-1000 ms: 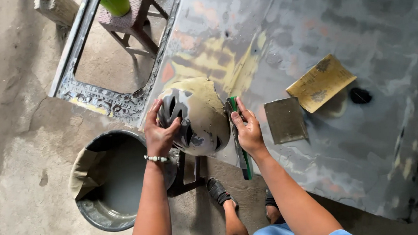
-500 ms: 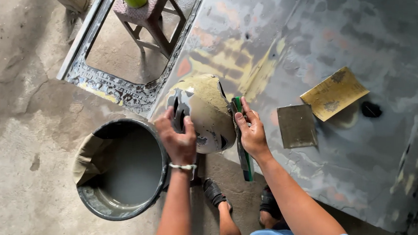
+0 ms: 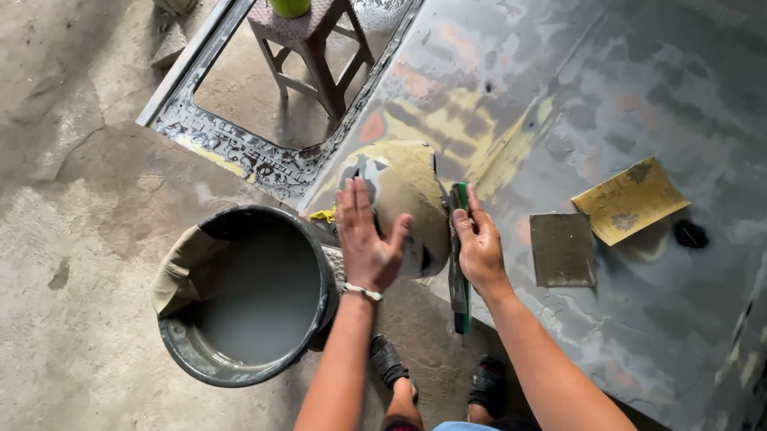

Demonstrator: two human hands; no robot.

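My left hand (image 3: pixel 365 235) lies flat, fingers spread, on the left side of a rounded grey and yellowish sanded body part (image 3: pixel 408 200) at the edge of a big grey metal car panel (image 3: pixel 628 78). My right hand (image 3: pixel 479 246) presses flat on a long green sanding block (image 3: pixel 458 264) that lies along the panel edge, just right of the rounded part. Both forearms reach up from the bottom of the view.
A dark bucket (image 3: pixel 246 295) of grey water with a tan cloth on its rim stands on the concrete floor at the left. Two sandpaper sheets, one grey (image 3: pixel 562 249) and one yellow (image 3: pixel 629 200), lie on the panel. A small stool (image 3: pixel 307 32) stands behind in the window opening.
My left hand has opened from a curled grip on the rounded part to a flat, spread palm. The view has shifted, so the bucket sits closer to the middle.
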